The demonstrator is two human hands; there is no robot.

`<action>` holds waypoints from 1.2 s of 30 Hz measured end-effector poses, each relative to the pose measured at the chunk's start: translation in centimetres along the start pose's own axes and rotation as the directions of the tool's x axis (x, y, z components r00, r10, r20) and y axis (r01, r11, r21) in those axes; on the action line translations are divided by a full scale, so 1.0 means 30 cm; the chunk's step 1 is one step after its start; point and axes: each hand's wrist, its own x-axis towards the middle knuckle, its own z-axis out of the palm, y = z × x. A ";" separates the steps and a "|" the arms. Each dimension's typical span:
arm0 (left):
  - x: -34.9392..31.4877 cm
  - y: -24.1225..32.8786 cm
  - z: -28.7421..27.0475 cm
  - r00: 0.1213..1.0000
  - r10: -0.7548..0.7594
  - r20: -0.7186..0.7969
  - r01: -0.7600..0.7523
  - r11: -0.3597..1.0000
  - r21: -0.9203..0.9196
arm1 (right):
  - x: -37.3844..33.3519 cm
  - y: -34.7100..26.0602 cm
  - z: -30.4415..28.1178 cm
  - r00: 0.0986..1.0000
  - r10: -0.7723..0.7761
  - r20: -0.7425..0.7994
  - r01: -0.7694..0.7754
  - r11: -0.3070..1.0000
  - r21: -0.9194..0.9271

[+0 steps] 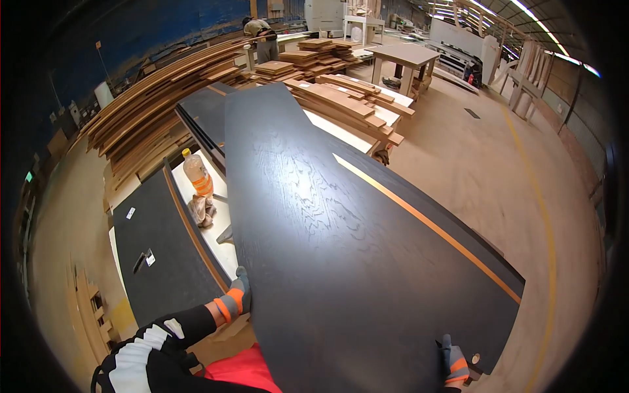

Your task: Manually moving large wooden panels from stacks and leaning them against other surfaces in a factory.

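Observation:
A large black wood-grain panel (295,262) fills the middle and slants away from me. My left hand (240,293), in a grey and orange work glove, is closed on the panel's left edge, its fingers partly hidden. My right hand (453,362), in a matching glove, grips the near right part of the panel, beside a small round pale spot (476,358). Most of its fingers are out of sight. A light brown strip (432,226) runs along the right side, next to another dark edge. Where one panel ends and the other begins there, I cannot tell.
Another dark panel (164,242) with small labels lies at left. Between the panels stand a plastic bottle (198,171) and a crumpled bag (202,211). Stacked boards (164,98) and wood pieces (354,105) sit beyond. A person (262,36) works at the back; a table (404,56) stands behind.

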 end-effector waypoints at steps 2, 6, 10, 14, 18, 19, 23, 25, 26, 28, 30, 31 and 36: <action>-0.012 0.013 0.026 0.705 -0.623 -0.339 0.420 0.752 -0.508 | 0.028 0.018 0.028 0.999 0.045 0.000 -0.045 0.997 -0.060; -0.080 0.049 0.091 0.667 -0.713 -0.214 0.167 0.423 -0.891 | 0.025 0.161 0.122 0.932 -0.145 -0.333 0.195 0.973 0.122; -0.200 0.070 0.149 0.658 -0.733 -0.174 0.439 0.561 -0.702 | -0.036 0.293 0.133 0.869 -0.165 -0.467 0.244 0.963 0.114; -0.198 0.078 0.106 0.812 -0.583 0.010 0.461 0.631 -0.624 | -0.076 0.303 0.116 0.967 0.236 -0.095 -0.228 0.969 0.095; -0.072 0.109 -0.046 0.807 -0.571 0.147 0.504 0.539 -0.674 | -0.094 0.278 0.137 0.985 -0.004 -0.175 0.024 0.994 0.110; -0.058 0.106 -0.057 0.776 -0.607 0.168 0.540 0.504 -0.674 | -0.092 0.277 0.144 0.978 -0.069 -0.195 0.091 0.990 0.110; -0.040 0.060 -0.043 0.814 -0.564 0.140 0.508 0.574 -0.642 | -0.106 0.315 0.152 0.951 0.304 -0.050 -0.298 0.949 0.105; -0.048 0.027 -0.036 0.799 -0.593 0.098 0.504 0.571 -0.649 | -0.106 0.327 0.143 0.952 0.304 -0.026 -0.300 0.949 0.098; -0.052 0.011 -0.035 0.811 -0.582 0.063 0.466 0.577 -0.671 | -0.101 0.326 0.138 0.965 0.263 0.016 -0.264 0.960 0.099; -0.055 -0.017 -0.043 0.802 -0.597 0.015 0.441 0.575 -0.689 | -0.090 0.299 0.119 0.970 0.232 0.079 -0.237 0.970 0.059; -0.052 -0.035 -0.046 0.801 -0.599 -0.012 0.423 0.580 -0.696 | -0.078 0.248 0.093 0.977 0.171 0.127 -0.179 0.982 0.061; -0.050 -0.040 -0.046 0.822 -0.568 -0.048 0.381 0.610 -0.695 | -0.075 0.215 0.083 0.974 0.123 0.189 -0.151 0.979 0.139; -0.051 -0.029 -0.017 0.840 -0.538 -0.066 0.390 0.684 -0.616 | -0.089 0.036 0.074 0.981 -0.181 -0.063 0.192 0.914 0.358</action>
